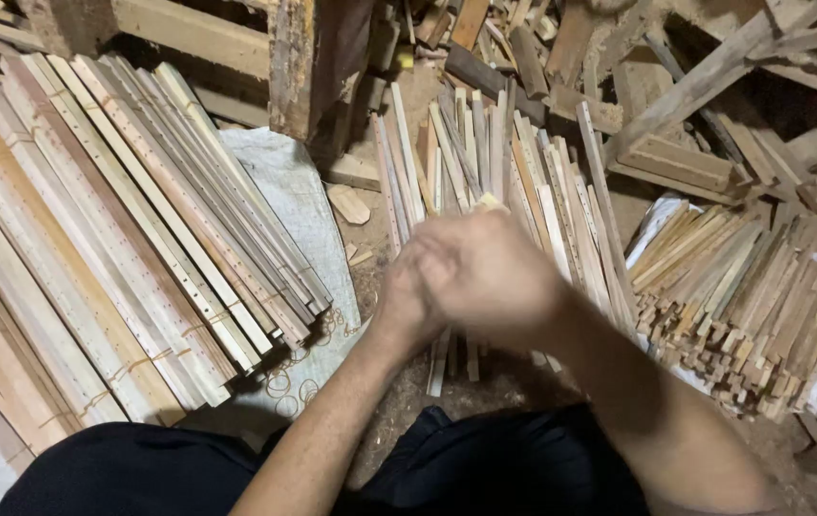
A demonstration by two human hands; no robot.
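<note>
My left hand (404, 296) and my right hand (490, 272) are pressed together in the middle of the view, fingers curled shut. A pale tip of a thin wooden stick (488, 202) pokes up just above the right hand's knuckles; the rest of it is hidden inside the hands. Right behind the hands lies a loose spread of long thin wooden slats (485, 162) on the dusty ground. Which hand grips the stick cannot be made out for the left.
A big stack of long pale slats (93, 239) bundled with rubber bands lies at left on a white sack (284, 191). Loose rubber bands (289, 382) lie near my knee. A heap of short sticks (743, 306) sits at right on white cloth. Scrap timber (695, 86) fills the back.
</note>
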